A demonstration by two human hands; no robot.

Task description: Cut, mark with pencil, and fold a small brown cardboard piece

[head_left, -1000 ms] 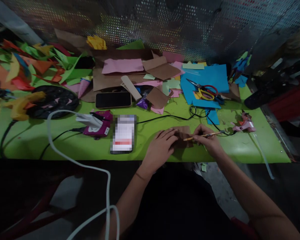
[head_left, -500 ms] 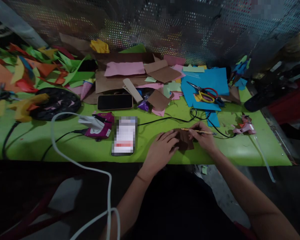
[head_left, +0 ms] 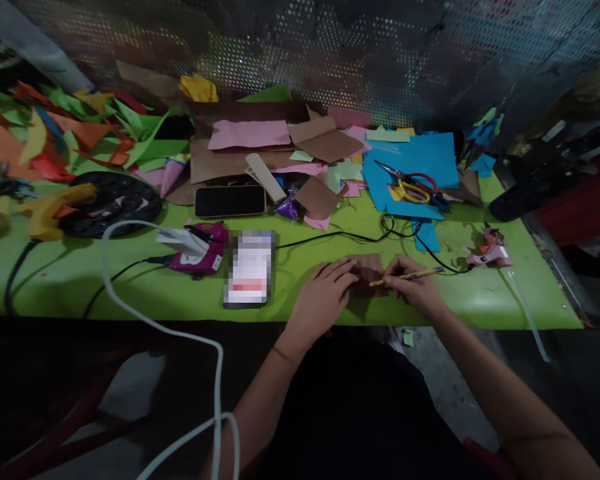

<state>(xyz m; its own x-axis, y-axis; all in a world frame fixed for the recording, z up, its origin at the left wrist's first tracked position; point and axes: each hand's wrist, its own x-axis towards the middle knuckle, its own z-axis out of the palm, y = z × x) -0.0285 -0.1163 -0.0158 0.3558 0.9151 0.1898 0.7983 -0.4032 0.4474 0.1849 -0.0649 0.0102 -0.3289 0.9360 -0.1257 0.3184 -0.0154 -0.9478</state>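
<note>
A small piece of brown paper [head_left: 369,272] lies on the green table [head_left: 130,287] near its front edge. My left hand [head_left: 324,297] lies flat on the paper's left side, fingers stretched out and pressing it down. My right hand [head_left: 415,288] is closed round an orange pencil [head_left: 409,275], whose tip touches the paper's right part. The pencil's back end points right, toward a black cable [head_left: 360,237].
A phone with a lit screen [head_left: 249,267] and a magenta charger [head_left: 200,248] with a white cable lie left of my hands. A dark phone [head_left: 229,201], scissors [head_left: 409,185] on blue paper, a pink glue gun [head_left: 489,252] and heaps of coloured paper scraps [head_left: 80,133] fill the back.
My right hand with the pencil moved up across the brown paper half a second ago and has come back down toward the front edge. My left hand stayed on the paper.
</note>
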